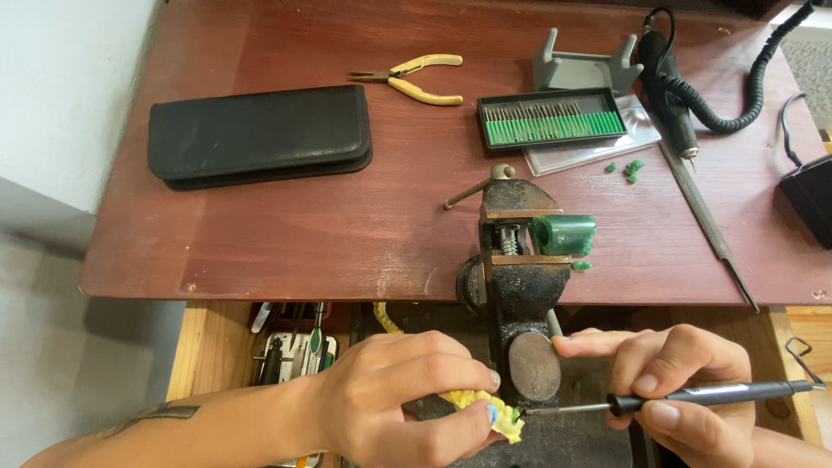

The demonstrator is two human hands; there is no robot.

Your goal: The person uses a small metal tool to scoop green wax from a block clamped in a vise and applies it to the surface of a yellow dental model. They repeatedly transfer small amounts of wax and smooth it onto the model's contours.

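My left hand (407, 399) pinches a small yellow piece (481, 407) with a bit of blue and green at its tip, just below the front of a dark bench vise (518, 286). Gripped like a pen in my right hand (672, 381) is a slim black tool (693, 396), whose thin metal tip touches the end of the yellow piece. My right index finger reaches toward the vise's round front end. A green wax block (565, 234) sits clamped in the vise jaws at the table edge.
On the dark red table (303, 225) lie a black zip case (260, 134), yellow-handled pliers (416, 78), a tray of green-based burs (552, 119), a grey stand (585, 65), a black rotary handpiece with coiled cord (672, 100), a long file (706, 225) and green wax crumbs (631, 168). An open drawer of tools (290, 351) sits below.
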